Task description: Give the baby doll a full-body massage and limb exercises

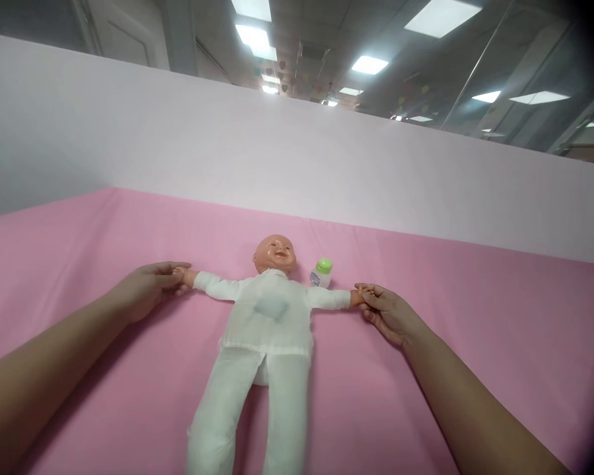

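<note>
White-clad baby doll (270,316) lies face-up on a pink sheet (79,251).
Left hand (146,290) and right hand (383,310) each grip one outstretched doll hand.

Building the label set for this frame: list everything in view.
baby doll: 1, white outfit, on its back mid-sheet, arms spread
bottle: 1, white with green cap, beside the doll's head, picture right
sheet: 1, pink, under doll and bottle
partition: 1, pale, behind the sheet
ceiling light panels: several, white, top of picture
left hand: 1, grips the doll's hand at picture left
right hand: 1, grips the doll's other hand
</note>
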`<act>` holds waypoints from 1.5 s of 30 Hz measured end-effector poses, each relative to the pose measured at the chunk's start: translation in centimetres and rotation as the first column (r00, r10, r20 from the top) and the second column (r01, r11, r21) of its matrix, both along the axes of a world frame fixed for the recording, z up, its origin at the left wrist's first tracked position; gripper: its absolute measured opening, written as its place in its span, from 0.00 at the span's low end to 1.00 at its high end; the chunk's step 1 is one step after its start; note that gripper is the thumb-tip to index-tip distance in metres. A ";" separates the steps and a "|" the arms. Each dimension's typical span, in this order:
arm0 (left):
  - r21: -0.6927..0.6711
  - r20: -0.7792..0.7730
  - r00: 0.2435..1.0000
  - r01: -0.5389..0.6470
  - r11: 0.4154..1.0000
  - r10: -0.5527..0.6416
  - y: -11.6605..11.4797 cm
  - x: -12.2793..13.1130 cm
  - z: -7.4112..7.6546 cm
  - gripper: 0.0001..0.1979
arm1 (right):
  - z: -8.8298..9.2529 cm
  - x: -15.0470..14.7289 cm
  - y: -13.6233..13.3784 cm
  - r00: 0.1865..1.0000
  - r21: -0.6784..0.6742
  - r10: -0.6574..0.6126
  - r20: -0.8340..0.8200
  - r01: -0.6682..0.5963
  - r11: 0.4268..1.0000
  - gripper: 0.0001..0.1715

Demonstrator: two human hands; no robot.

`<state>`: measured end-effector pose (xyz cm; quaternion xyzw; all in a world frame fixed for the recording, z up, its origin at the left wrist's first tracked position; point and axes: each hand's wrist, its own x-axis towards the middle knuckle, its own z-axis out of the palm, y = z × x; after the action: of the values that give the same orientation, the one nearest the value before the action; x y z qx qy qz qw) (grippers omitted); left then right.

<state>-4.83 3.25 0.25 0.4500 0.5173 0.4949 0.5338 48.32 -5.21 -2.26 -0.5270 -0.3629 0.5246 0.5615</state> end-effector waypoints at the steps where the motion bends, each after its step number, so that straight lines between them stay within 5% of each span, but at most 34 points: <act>1: 0.000 0.004 1.000 0.021 1.000 -0.021 0.0 0.0 0.0 0.25 | 0.1 -0.1 -0.1 1.000 -0.003 0.028 0.005 -0.028 1.000 0.22; 9: 0.028 -0.120 0.992 0.045 0.999 -0.041 0.0 -0.1 -0.3 0.22 | 0.1 -0.5 -0.7 0.968 -0.014 0.184 0.170 -0.184 0.983 0.22; 14: 0.031 -0.128 0.992 -0.007 1.000 0.011 0.1 0.1 -0.9 0.22 | -0.7 0.0 -0.5 0.948 -0.041 0.142 0.285 -0.136 0.990 0.25; 20: -0.023 -0.055 0.998 -0.001 1.000 0.000 0.2 0.1 -0.9 0.24 | -0.7 0.5 -0.4 0.973 -0.053 0.013 0.230 -0.001 0.999 0.27; 27: -0.051 0.010 0.997 0.076 0.996 -0.076 0.1 -0.3 -0.6 0.30 | 0.1 1.1 -0.6 0.985 -0.051 0.163 -0.056 -0.166 0.985 0.25; 36: 0.010 -0.077 0.994 0.084 0.996 -0.083 -0.1 -0.1 -0.6 0.23 | 0.0 1.2 -1.0 0.948 -0.074 0.287 0.137 -0.279 0.957 0.17; 45: -0.012 -0.054 0.998 0.019 1.000 -0.020 0.0 0.4 -0.6 0.25 | -0.1 1.1 -0.9 0.970 -0.080 0.168 0.173 -0.157 0.984 0.24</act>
<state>-4.46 3.29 -0.33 0.4653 0.5299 0.4743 0.5270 49.43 -6.15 -2.40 -0.5588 -0.4363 0.5311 0.4640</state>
